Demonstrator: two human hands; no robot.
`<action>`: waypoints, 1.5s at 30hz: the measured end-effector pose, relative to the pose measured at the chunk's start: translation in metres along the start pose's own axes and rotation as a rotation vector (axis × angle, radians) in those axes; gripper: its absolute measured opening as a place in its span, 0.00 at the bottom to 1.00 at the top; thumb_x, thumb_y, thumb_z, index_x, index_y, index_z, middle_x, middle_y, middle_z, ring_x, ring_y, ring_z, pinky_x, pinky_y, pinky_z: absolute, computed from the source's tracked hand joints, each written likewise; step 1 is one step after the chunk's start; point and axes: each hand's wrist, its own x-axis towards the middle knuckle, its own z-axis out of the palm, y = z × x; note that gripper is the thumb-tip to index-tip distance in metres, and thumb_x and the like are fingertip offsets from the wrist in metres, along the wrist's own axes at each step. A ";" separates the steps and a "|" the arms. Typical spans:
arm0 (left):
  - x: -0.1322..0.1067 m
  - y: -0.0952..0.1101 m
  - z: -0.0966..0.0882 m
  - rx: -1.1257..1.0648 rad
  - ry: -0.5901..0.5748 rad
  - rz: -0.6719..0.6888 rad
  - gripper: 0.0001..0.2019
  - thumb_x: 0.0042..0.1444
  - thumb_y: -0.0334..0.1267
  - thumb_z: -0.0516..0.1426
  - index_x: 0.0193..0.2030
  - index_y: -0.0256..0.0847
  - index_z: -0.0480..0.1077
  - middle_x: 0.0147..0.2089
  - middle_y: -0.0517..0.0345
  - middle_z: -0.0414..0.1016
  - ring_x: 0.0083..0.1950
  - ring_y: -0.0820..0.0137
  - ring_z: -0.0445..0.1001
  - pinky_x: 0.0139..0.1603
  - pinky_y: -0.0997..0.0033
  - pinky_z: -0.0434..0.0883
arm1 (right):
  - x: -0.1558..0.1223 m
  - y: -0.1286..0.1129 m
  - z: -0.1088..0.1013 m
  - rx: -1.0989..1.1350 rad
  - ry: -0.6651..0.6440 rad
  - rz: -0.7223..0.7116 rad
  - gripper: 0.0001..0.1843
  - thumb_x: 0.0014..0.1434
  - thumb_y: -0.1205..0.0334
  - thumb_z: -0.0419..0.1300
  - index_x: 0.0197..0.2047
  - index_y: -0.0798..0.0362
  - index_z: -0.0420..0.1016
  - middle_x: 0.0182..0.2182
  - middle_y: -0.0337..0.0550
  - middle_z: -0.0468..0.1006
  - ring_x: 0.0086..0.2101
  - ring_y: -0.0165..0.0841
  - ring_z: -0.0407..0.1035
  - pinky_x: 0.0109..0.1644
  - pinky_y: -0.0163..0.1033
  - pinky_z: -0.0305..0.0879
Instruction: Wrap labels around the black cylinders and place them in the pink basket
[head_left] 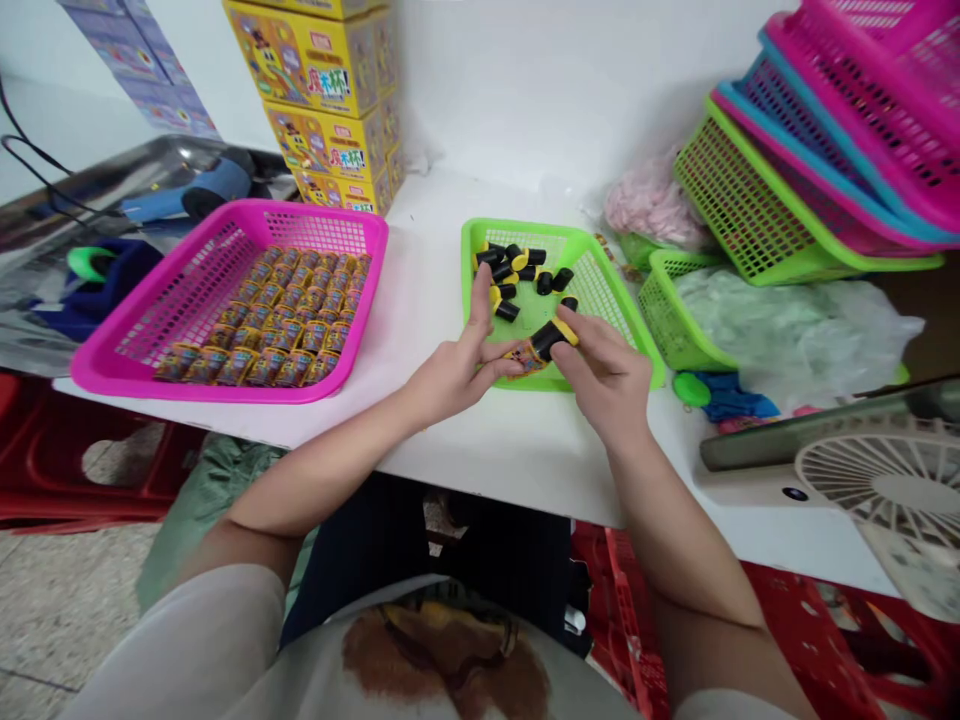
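Right hand [615, 385]: thumb and fingers pinched on a black cup [551, 340], yellow end toward the palm side, cup tilted. Left hand [457, 375]: thumb and a finger closed on a printed label [525, 357] at the cup's other end; index finger raised. Cup and label are over the near edge of the green basket [604, 290].

In that basket: a loose scatter of plain cups [517, 262], black with yellow ends, lying at various angles. Across the table [427, 300], on the left, the pink basket [187, 285] holds printed cups [289, 315] in close rows, with a bare strip along its left side.

Progress, by judgement: the printed cups look finished; the held one looks partway; the plain cups look untouched — a small remainder beside the full rows.

Unclear: how far the label wraps the cup, since the fingers cover part of it. A dark spot at the raised fingertip cannot be resolved. Hands may hide more plain cups. Print on the rowed cups is too small to read. Fan [892, 490] at far right — cut off by the frame.
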 end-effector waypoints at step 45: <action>-0.018 0.011 0.009 -0.465 0.049 0.051 0.62 0.60 0.57 0.70 0.85 0.56 0.30 0.53 0.53 0.85 0.45 0.66 0.87 0.47 0.65 0.86 | -0.022 -0.007 0.032 -0.282 0.146 -0.746 0.42 0.68 0.60 0.67 0.79 0.48 0.57 0.55 0.53 0.80 0.54 0.45 0.78 0.56 0.54 0.81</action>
